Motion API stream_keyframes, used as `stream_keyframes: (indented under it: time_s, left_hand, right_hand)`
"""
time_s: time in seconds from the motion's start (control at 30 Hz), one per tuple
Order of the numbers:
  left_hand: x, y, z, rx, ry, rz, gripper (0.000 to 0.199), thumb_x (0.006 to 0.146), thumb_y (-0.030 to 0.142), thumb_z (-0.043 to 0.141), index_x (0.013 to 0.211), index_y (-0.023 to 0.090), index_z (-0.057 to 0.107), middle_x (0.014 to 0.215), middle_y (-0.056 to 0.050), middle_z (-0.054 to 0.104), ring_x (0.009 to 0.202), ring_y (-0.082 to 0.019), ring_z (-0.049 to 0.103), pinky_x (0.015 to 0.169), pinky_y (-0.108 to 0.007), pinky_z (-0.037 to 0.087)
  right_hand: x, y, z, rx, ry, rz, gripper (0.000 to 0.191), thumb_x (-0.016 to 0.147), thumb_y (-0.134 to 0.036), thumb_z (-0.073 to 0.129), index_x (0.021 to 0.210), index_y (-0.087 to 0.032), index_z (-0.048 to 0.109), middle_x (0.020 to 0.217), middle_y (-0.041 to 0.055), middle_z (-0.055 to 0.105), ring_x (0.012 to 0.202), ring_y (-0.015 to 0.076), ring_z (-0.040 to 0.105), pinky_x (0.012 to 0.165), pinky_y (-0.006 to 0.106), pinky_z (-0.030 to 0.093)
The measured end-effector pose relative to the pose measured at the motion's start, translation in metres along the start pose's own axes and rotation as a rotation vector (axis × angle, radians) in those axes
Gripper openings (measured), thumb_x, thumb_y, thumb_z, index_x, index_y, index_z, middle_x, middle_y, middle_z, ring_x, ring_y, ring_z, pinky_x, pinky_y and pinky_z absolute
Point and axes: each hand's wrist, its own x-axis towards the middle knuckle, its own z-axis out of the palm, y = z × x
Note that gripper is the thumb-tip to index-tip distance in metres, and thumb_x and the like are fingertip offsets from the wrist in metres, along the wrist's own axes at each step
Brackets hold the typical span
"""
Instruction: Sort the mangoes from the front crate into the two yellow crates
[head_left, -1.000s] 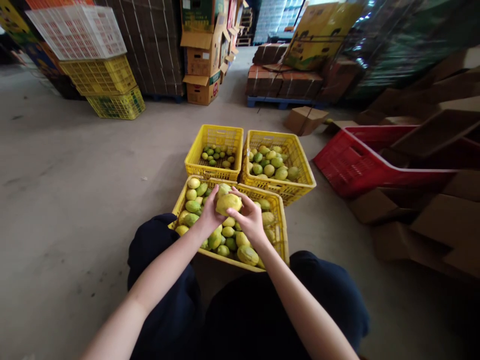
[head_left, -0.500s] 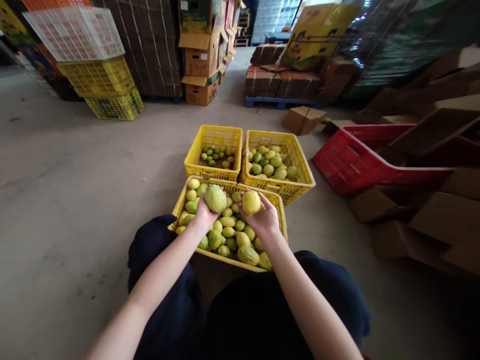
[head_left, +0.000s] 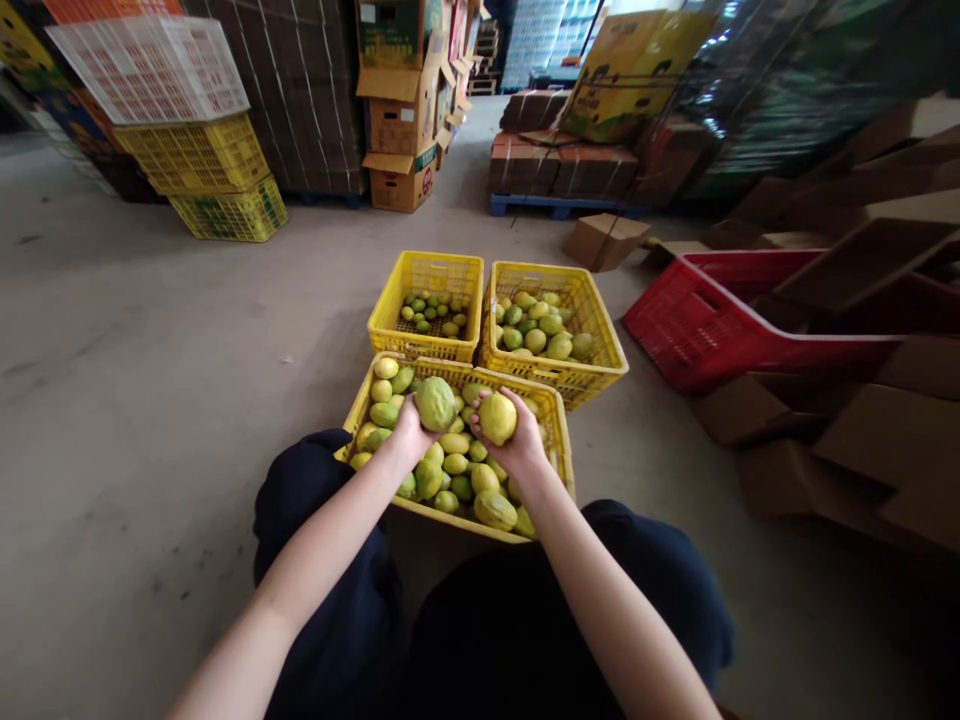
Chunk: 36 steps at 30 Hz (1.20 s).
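Observation:
My left hand (head_left: 409,437) is closed round a large, bumpy green lemon (head_left: 435,404). In my right hand (head_left: 526,446) lies a smoother yellow lemon (head_left: 497,419), its fingers curled about it from the far side and the right. Both fruits are held side by side, a small gap apart, above a yellow plastic crate (head_left: 459,524) between my knees. That crate is filled with many green and yellow lemons (head_left: 454,464); my hands and forearms hide some of them.
Behind stand two more yellow crates: the left one (head_left: 420,346) has small greenish fruit, the right one (head_left: 559,382) larger yellow-green fruit. A red crate (head_left: 697,325) and cardboard boxes (head_left: 847,450) lie to the right. Stacked crates (head_left: 196,155) stand at the far left.
The green lemon in my left hand has shifted slightly right and down. My right hand has turned a little, bringing the yellow lemon slightly lower and to the left.

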Motion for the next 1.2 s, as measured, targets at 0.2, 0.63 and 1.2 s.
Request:
stream_keyframes:
  time_s: [0.2, 0.63, 1.2]
  left_hand:
    - [-0.004, 0.003, 0.007, 0.066, -0.014, 0.042, 0.023, 0.089, 0.046, 0.062, 0.089, 0.024, 0.064, 0.071, -0.003, 0.067, 0.07, -0.021, 0.069, 0.068, -0.034, 0.06]
    - [-0.003, 0.008, 0.0, 0.068, 0.002, 0.048, 0.022, 0.093, 0.038, 0.055, 0.102, 0.021, 0.066, 0.084, -0.006, 0.073, 0.077, -0.023, 0.072, 0.071, -0.038, 0.063]
    - [0.003, 0.002, 0.013, 0.072, -0.104, 0.077, 0.033, 0.1, 0.046, 0.048, 0.111, 0.02, 0.064, 0.093, -0.008, 0.072, 0.092, -0.025, 0.07, 0.076, -0.037, 0.061]
  right_hand:
    - [-0.001, 0.003, 0.004, -0.015, 0.092, -0.075, 0.01, 0.092, -0.027, 0.056, 0.088, -0.02, 0.061, 0.067, 0.0005, 0.068, 0.054, 0.0165, 0.065, 0.045, 0.026, 0.056]
    - [0.001, 0.007, 0.005, -0.046, 0.167, -0.126, 0.009, 0.095, -0.024, 0.06, 0.088, -0.02, 0.064, 0.067, -0.0013, 0.072, 0.054, 0.0141, 0.063, 0.046, 0.025, 0.056]
    - [0.015, 0.006, -0.01, -0.178, 0.122, -0.265, 0.016, 0.081, -0.029, 0.079, 0.081, -0.022, 0.064, 0.072, -0.0022, 0.073, 0.066, 0.0161, 0.069, 0.054, 0.026, 0.058]
